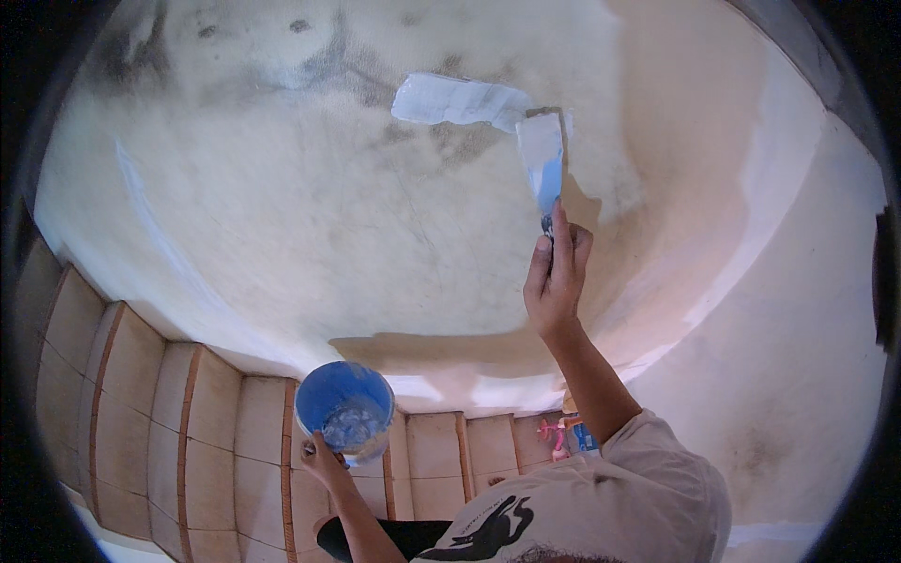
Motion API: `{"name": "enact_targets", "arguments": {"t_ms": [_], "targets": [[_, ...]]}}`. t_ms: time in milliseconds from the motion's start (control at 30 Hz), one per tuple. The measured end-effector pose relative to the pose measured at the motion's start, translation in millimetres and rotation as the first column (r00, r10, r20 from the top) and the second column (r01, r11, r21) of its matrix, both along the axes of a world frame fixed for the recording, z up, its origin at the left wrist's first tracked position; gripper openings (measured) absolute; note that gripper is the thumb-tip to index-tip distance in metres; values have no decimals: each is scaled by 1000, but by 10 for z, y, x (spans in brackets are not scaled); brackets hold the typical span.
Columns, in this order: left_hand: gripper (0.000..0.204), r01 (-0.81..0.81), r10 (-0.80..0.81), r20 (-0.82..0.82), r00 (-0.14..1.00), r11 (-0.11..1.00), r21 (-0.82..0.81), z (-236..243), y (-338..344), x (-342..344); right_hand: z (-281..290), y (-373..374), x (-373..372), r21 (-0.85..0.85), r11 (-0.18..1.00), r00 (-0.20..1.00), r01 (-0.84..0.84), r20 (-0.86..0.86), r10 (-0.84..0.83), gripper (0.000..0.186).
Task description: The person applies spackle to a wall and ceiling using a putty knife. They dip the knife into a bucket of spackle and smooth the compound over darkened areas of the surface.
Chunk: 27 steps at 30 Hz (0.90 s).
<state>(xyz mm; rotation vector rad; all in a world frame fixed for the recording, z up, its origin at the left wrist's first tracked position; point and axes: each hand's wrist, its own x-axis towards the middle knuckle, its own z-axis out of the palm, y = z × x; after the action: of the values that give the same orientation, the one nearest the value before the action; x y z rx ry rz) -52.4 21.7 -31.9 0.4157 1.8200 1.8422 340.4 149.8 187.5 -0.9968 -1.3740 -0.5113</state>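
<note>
My right hand (561,277) is raised to the wall, closed round the dark handle of a putty knife (540,155). Its wide blade, coated in white filler, lies against or very near the wall; I cannot tell whether it touches. Just left of the blade runs a fresh pale band of filler (460,100). Lower down, my left hand (324,458) grips the near rim of a blue bucket (380,399), tilted so that its inside shows. Whitish filler (354,422) sits at the bucket's bottom.
A wide cream wall (328,216) with dark stains fills the middle. Tiled stairs (211,418) with brown edges run along its foot, below the bucket. Pink and blue items (563,439) lie on the steps near my right elbow. Another wall (779,357) stands at right.
</note>
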Motion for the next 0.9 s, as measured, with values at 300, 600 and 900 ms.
{"name": "enact_targets", "arguments": {"t_ms": [300, 600, 900], "targets": [[30, 22, -22, 10, 1000, 1000, -14, -31, -61, 22, 53, 139, 14, -83, 988, 992, 128, 14, -128, 50], [31, 50, -50, 32, 998, 999, 0, -82, -66, -9, -101, 71, -91, 10, 1000, 999, 8, -45, -8, 50], [34, 49, -48, 35, 998, 998, -29, -98, -132, -70, 237, 105, -203, -64, 988, 990, 140, 45, -137, 53]]}}
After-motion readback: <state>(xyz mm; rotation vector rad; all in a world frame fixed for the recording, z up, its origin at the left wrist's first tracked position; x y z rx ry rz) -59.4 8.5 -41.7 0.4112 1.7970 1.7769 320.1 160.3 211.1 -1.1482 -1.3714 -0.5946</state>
